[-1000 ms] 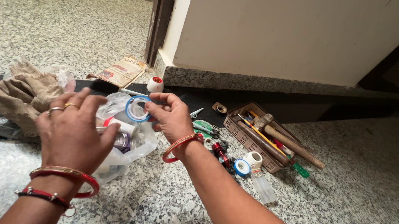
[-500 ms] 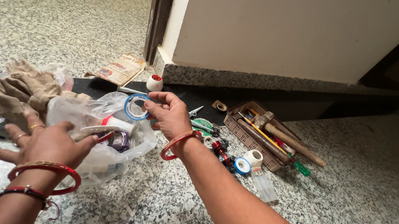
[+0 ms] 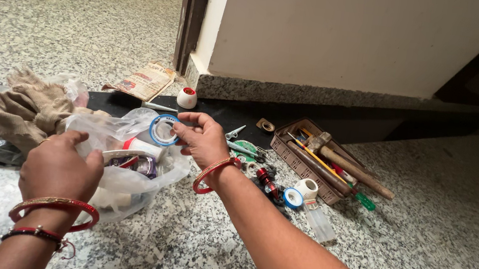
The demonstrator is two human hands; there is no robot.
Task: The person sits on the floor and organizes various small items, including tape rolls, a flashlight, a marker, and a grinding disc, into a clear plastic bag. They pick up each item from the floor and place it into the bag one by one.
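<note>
My right hand (image 3: 202, 137) grips a small blue and white tape roll (image 3: 163, 130) at the mouth of a clear plastic bag (image 3: 122, 184). My left hand (image 3: 60, 168) pinches the near edge of that bag and holds it up. Inside the bag I make out a white tube and other small items. Both wrists wear red bangles.
A brown cloth (image 3: 30, 110) lies left of the bag. To the right are a brown basket (image 3: 309, 160) with a hammer (image 3: 343, 163) and screwdrivers, more tape rolls (image 3: 299, 193), a small white cup (image 3: 187, 98), a paper packet (image 3: 143, 81), all on speckled stone floor by a wall step.
My left hand dropped from above the bag, spread open, then closed on the bag's edge. The right hand with the tape roll stayed almost still.
</note>
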